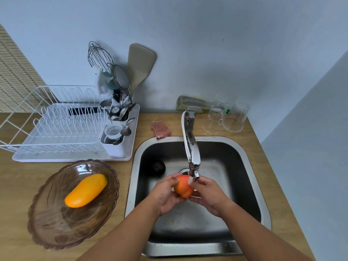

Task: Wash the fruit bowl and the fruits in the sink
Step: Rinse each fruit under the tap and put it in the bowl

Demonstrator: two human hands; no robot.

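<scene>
We are standing at a wooden counter (259, 147) tucked into a corner of pale blue walls, looking down into a steel sink (250, 166) sunk into it. To the left, a white dish rack (56, 129) is sitting on its tray, with a caddy of utensils (120, 110) at its right end and a whisk and a spatula rising against the wall. A pink scrub cloth (161, 129) is lying just behind the sink's rim, and two clear glasses (225, 117) are standing upside down near the back right, beside a bottle lying on its side. The tap (191, 147) is reaching out over the basin, its spout partly covering the fruit we are holding. A dark round thing (158, 167) is resting in the sink's left back corner; we cannot tell what it is.

We are cupping a red-orange fruit (182, 188) over the drain, water running onto its top. Our left hand (166, 194) is curling its fingers around the fruit's left side, and our right hand (209, 194) is gripping it from the right. On the counter to the left, the tinted glass fruit bowl (56, 223) is holding a yellow mango (85, 191).
</scene>
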